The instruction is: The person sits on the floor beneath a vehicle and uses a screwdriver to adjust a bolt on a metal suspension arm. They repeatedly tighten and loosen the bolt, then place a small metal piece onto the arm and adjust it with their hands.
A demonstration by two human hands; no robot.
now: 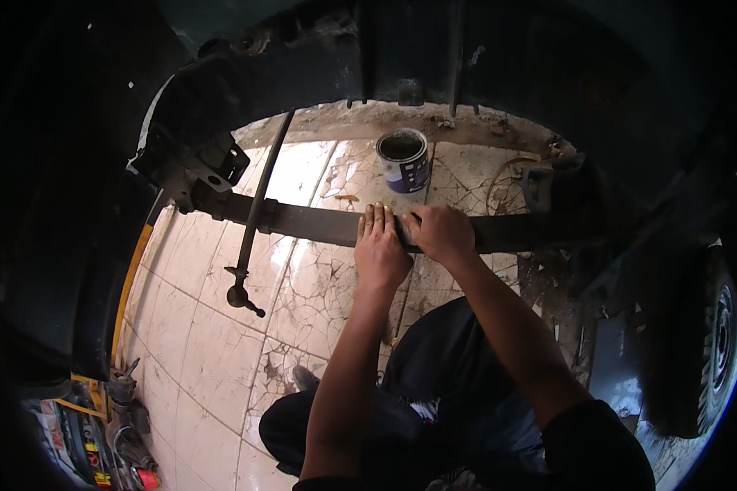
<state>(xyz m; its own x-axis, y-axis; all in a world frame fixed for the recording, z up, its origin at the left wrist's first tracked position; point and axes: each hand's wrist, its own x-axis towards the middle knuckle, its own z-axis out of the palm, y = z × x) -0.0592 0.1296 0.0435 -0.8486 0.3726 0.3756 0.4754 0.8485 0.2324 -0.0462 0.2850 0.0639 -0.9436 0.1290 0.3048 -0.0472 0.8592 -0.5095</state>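
A long, dark, flat metal bar [315, 222], like a leaf spring, runs across beneath the vehicle's underside. My left hand [381, 250] lies on top of its middle, with the fingers stretched out and pointing away from me. Close beside it, my right hand [444, 236] rests on the same bar with its fingers curled in. Whatever those fingers hold, if anything, is hidden. Just beyond my hands, an open paint can [404, 159] with a white and dark blue label stands upright on the tiles. A dark steering rod [262, 192] with a ball joint at its near end crosses the bar at the left.
Dark vehicle frame parts [303, 74] arch overhead and along both sides. A bracket [221, 168] projects at the left. Cracked, pale floor tiles [213, 327] lie underneath. A tyred wheel [716, 335] stands at the far right. Colourful items [86, 438] sit at the lower left.
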